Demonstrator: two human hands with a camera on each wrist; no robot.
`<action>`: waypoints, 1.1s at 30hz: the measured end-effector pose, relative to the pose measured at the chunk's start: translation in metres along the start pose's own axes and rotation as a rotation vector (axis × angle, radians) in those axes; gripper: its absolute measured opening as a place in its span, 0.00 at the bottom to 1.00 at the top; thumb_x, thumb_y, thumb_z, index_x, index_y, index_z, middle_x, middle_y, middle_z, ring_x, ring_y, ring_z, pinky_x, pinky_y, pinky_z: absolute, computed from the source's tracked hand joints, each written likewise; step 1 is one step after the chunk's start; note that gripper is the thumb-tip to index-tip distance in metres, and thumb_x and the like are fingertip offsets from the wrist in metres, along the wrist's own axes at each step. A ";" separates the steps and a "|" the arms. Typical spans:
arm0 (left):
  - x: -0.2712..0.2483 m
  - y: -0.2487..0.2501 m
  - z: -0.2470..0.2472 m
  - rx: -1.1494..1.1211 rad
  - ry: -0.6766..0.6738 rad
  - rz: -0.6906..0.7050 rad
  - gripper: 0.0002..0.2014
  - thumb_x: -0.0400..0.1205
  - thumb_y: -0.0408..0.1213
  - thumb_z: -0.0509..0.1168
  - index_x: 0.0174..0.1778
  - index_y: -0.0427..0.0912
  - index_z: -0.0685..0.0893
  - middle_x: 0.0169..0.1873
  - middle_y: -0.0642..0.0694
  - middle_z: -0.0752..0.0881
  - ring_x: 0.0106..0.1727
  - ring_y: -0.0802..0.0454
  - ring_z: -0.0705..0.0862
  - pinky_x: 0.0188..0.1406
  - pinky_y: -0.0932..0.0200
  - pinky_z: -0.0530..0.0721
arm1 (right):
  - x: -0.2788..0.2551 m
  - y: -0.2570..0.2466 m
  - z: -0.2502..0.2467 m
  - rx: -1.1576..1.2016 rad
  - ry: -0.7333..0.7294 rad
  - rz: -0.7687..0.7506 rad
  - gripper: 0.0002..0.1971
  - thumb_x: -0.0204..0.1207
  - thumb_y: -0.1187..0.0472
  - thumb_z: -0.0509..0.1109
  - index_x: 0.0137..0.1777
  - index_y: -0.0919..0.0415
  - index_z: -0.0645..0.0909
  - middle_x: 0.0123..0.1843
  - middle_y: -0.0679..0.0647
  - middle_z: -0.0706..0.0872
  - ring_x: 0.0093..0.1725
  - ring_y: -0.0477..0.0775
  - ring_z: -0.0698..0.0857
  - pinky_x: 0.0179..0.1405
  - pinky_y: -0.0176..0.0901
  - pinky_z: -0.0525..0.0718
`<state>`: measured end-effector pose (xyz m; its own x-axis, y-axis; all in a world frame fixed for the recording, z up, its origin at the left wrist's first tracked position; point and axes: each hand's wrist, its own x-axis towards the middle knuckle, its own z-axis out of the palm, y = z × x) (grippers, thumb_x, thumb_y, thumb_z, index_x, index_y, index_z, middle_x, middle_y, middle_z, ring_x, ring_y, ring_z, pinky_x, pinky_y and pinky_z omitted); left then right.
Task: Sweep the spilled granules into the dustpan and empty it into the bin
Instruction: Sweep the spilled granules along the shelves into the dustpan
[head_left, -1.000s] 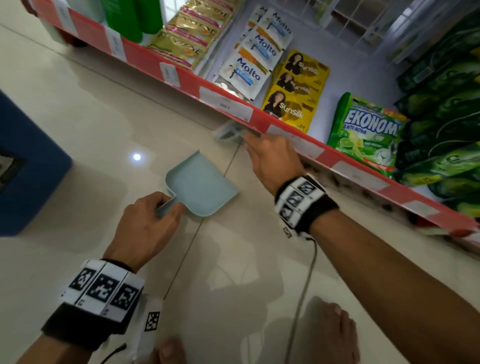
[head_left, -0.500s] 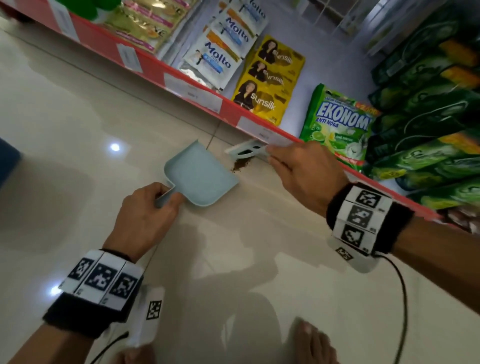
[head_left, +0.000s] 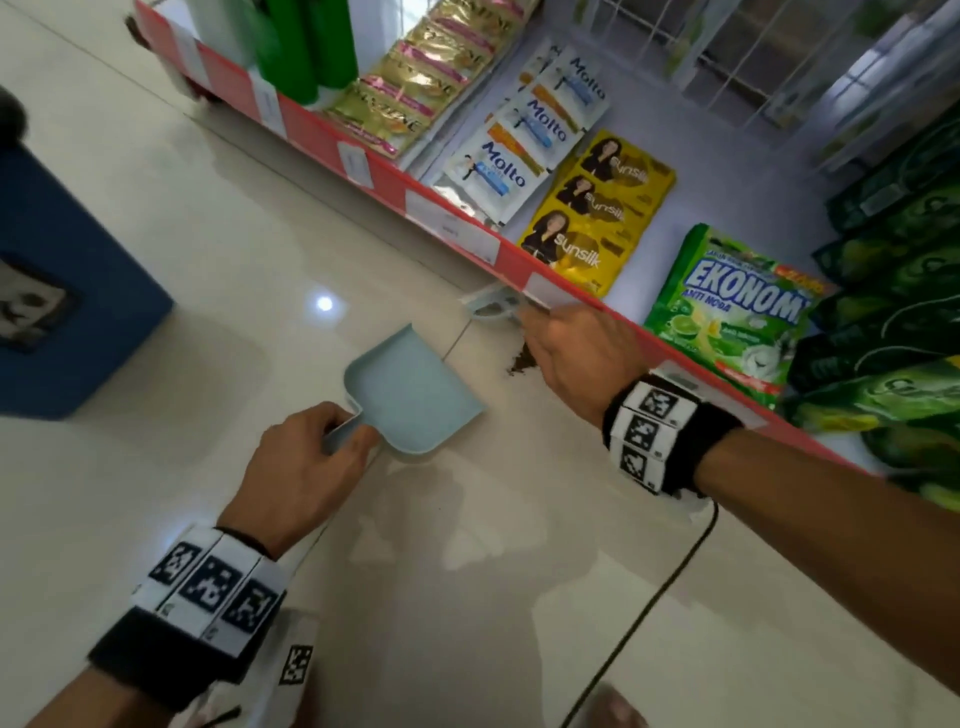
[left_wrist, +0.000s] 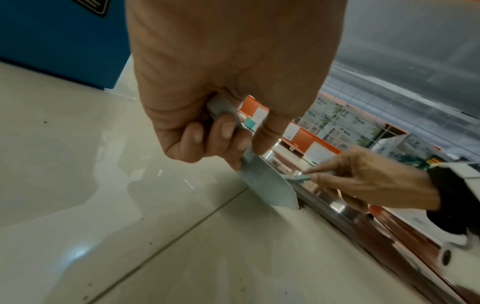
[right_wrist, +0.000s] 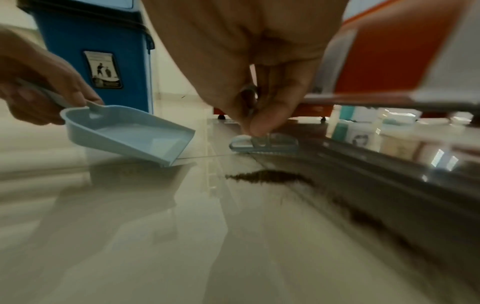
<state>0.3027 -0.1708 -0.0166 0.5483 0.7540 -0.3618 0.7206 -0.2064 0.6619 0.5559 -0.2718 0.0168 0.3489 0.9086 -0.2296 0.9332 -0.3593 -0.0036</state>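
Observation:
My left hand (head_left: 306, 462) grips the handle of a pale blue dustpan (head_left: 415, 395), tilted so its front lip touches the floor (right_wrist: 145, 142). A small pile of brown granules (head_left: 522, 361) lies on the tile to the right of the pan, close to the shelf base (right_wrist: 270, 176). My right hand (head_left: 576, 348) pinches the handle of a small pale blue brush (head_left: 491, 304), whose head (right_wrist: 265, 145) sits beyond the granules, under the shelf edge. In the left wrist view the dustpan (left_wrist: 267, 185) is seen edge-on with the brush (left_wrist: 298, 176) just past it.
A blue bin (head_left: 57, 291) stands on the floor at the left, also behind the dustpan in the right wrist view (right_wrist: 103, 53). A red-edged shelf (head_left: 441, 213) with sachets and detergent packs runs diagonally at the right. A black cable (head_left: 654, 608) trails from my right wrist.
The brush has moved away from the dustpan's lip, back toward the shelf edge and past the granule pile. My left hand keeps the dustpan in about the same place.

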 end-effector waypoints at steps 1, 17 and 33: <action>-0.002 -0.001 0.000 0.018 -0.009 0.014 0.20 0.83 0.51 0.65 0.34 0.38 0.79 0.24 0.47 0.79 0.26 0.51 0.75 0.26 0.57 0.69 | -0.010 0.003 0.009 0.020 -0.018 0.016 0.14 0.86 0.62 0.56 0.67 0.60 0.75 0.55 0.61 0.87 0.52 0.65 0.86 0.48 0.54 0.85; -0.003 0.011 0.021 -0.012 -0.111 0.162 0.20 0.83 0.48 0.66 0.35 0.33 0.78 0.24 0.47 0.76 0.26 0.53 0.71 0.25 0.57 0.66 | -0.053 0.011 0.035 0.016 0.149 0.321 0.14 0.87 0.61 0.56 0.67 0.60 0.77 0.54 0.62 0.88 0.50 0.67 0.88 0.49 0.57 0.87; -0.011 -0.005 0.023 -0.017 -0.112 0.118 0.17 0.83 0.49 0.65 0.35 0.39 0.79 0.26 0.48 0.79 0.28 0.50 0.76 0.27 0.57 0.70 | -0.064 -0.014 0.024 0.305 0.408 0.093 0.15 0.84 0.62 0.64 0.66 0.65 0.84 0.54 0.63 0.90 0.49 0.63 0.87 0.50 0.48 0.84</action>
<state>0.3027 -0.1924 -0.0307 0.6734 0.6504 -0.3514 0.6419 -0.2785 0.7145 0.5181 -0.3297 0.0080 0.4907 0.8573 0.1557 0.8507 -0.4327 -0.2983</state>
